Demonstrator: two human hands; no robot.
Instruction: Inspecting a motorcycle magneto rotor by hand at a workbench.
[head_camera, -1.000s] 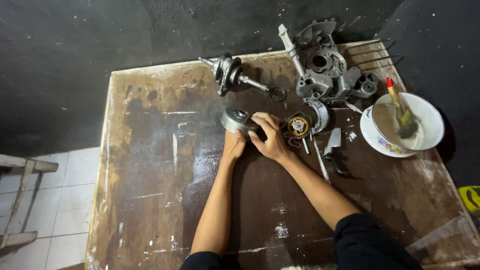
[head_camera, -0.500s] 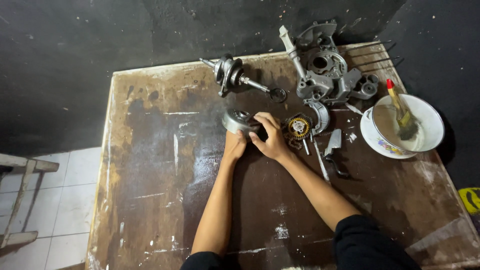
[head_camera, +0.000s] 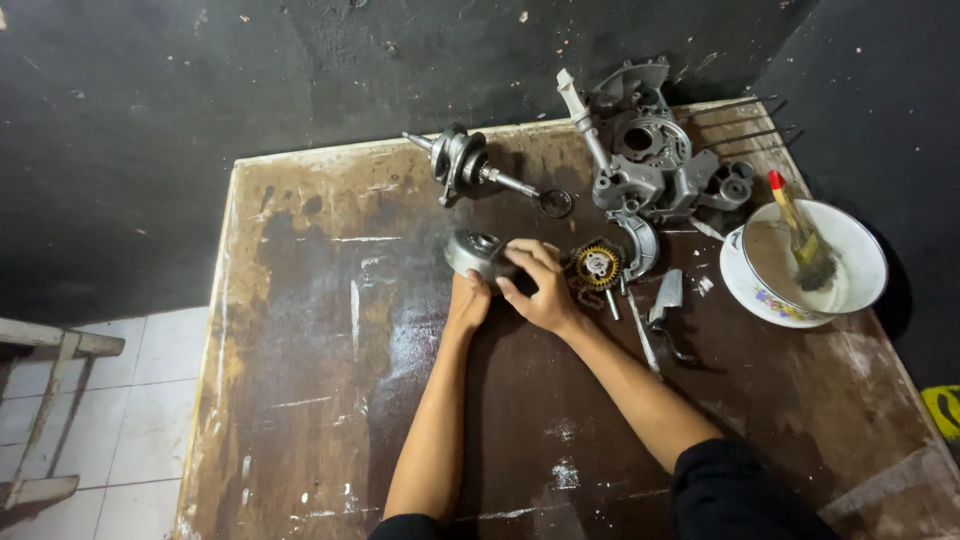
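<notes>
1. A worn brown desk (head_camera: 300, 400) stands against a black wall; its left half is stained and scratched.
2. Near the far edge lies a crankshaft (head_camera: 468, 165) with its shaft pointing right.
3. The left hand (head_camera: 468, 300) cups the near side of a round grey metal drum (head_camera: 475, 250) (toward the far middle of the desk), and the right hand (head_camera: 540, 285) grips the drum's right side, fingers curled over it.
4. Just beside the right hand sits a toothed gear with a brass-coloured centre (head_camera: 598, 266).
5. A grey engine casing (head_camera: 650, 160) fills the far right corner.
6. At the right edge, a white bowl (head_camera: 850, 290) holds a brush (head_camera: 800, 240).
</notes>
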